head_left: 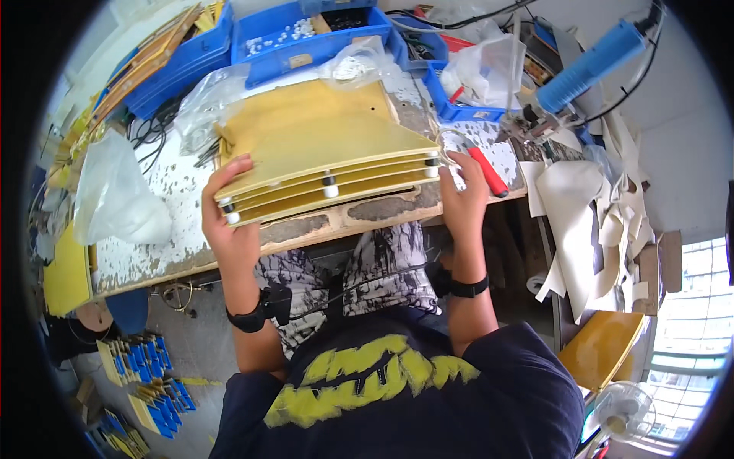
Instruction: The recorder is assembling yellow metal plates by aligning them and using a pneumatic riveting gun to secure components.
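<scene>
A tiered stack of yellow boards (344,145) sits at the front edge of the worktable, its layers held apart by short black-and-white spacers (330,183). My left hand (229,210) grips the stack's left end, with fingers on the top board and side. At the opposite end, my right hand (465,197) closes around the right corner beside a spacer; part of its fingers is hidden. Behind and under the stack lies a larger flat yellow board (306,103). A red-handled tool (488,171) rests just beyond my right hand.
Blue bins (294,57) with small white and black parts line the back. A blue power screwdriver (592,65) hangs at the right. Plastic bags (122,195) lie at left, and cream sheet scraps (573,210) drape at right. Blue-and-yellow pieces (141,358) stand on the floor.
</scene>
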Demonstrator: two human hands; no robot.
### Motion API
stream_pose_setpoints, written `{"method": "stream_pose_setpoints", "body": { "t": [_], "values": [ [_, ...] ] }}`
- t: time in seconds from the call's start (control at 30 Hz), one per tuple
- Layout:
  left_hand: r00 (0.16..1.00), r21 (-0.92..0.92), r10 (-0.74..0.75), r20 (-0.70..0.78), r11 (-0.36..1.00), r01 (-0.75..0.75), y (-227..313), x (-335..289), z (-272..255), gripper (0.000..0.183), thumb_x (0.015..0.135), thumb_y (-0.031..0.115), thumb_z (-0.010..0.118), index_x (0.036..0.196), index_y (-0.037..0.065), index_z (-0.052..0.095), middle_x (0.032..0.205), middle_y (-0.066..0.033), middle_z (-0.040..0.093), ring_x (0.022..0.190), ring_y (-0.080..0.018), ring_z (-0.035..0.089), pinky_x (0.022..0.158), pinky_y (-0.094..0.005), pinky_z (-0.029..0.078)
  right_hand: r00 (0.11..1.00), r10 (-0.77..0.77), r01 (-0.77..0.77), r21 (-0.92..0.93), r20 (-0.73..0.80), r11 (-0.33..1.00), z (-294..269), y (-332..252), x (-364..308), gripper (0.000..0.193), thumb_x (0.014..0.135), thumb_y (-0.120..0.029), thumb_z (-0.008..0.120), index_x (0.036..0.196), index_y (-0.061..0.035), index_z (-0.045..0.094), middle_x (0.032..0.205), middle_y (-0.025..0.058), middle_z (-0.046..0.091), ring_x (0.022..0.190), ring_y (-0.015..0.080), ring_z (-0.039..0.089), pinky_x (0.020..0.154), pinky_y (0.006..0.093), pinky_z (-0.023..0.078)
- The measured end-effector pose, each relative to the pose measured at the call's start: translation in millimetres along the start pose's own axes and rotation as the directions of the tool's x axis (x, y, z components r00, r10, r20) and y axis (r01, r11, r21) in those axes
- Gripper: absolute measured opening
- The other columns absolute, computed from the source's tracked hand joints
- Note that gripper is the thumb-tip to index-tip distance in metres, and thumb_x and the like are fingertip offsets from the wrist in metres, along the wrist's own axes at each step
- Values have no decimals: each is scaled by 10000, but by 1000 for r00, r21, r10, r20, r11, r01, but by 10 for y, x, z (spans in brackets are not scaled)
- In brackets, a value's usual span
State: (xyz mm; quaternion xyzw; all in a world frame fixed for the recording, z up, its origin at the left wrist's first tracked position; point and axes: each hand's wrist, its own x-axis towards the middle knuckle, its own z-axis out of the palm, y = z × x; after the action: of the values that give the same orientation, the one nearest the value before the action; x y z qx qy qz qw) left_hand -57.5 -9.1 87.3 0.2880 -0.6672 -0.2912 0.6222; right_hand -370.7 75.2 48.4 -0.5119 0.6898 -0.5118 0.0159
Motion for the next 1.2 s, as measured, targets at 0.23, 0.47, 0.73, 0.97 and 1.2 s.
{"method": "stream_pose_setpoints", "body": {
  "t": [0.23, 0.47, 0.73, 0.97, 1.2],
  "values": [
    [1000, -7, -5, -3, 1000, 5, -95, -45, 6, 411, 830, 50, 708, 1192, -10, 521, 1192, -148, 616, 1178, -256, 564, 1039, -374, 416, 997, -19, -25, -533, -76, 846, -455, 602, -130, 253, 815, -91, 659, 1060, -30, 645, 1030, 178, 637, 1009, 374, 577, 887, 434, 454],
    [1000, -8, -12, -17, 1000, 12, -31, -53, -29, 391, 837, 30, 691, 1196, 7, 540, 1202, -139, 614, 1158, -241, 575, 1004, -354, 449, 972, 146, -79, -326, 186, 942, 232, 102, 318, 517, 939, -325, 535, 1330, 7, 470, 849, 270, 654, 800, 467, 621, 717, 500, 492],
    [995, -133, -82, 60, 987, 89, 146, 151, 116, 588, 689, -84, 778, 1216, 24, 542, 1173, -81, 606, 1090, -155, 585, 918, -277, 500, 977, 192, -212, -429, -89, 878, 467, 673, 1301, 412, 909, -394, 557, 1067, -16, 606, 949, 248, 671, 936, 451, 619, 810, 506, 471],
    [972, -280, -220, 85, 931, 235, 177, 127, 93, 564, 718, -96, 755, 1226, 17, 538, 1177, -82, 596, 1079, -161, 588, 912, -280, 507, 953, -71, -43, -362, -295, 931, 143, -37, 1233, 269, 925, -280, 568, 938, -14, 607, 817, 168, 687, 745, 366, 654, 682, 432, 497],
    [981, -206, -180, 70, 960, 191, 193, 133, 142, 576, 698, -112, 754, 1217, 19, 540, 1182, -74, 594, 1088, -172, 585, 924, -294, 500, 913, 29, 281, 680, -407, 678, -580, -1289, 235, 158, 953, -124, 518, 999, 27, 526, 799, 177, 641, 564, 204, 623, 516, 244, 491]
  ]
}}
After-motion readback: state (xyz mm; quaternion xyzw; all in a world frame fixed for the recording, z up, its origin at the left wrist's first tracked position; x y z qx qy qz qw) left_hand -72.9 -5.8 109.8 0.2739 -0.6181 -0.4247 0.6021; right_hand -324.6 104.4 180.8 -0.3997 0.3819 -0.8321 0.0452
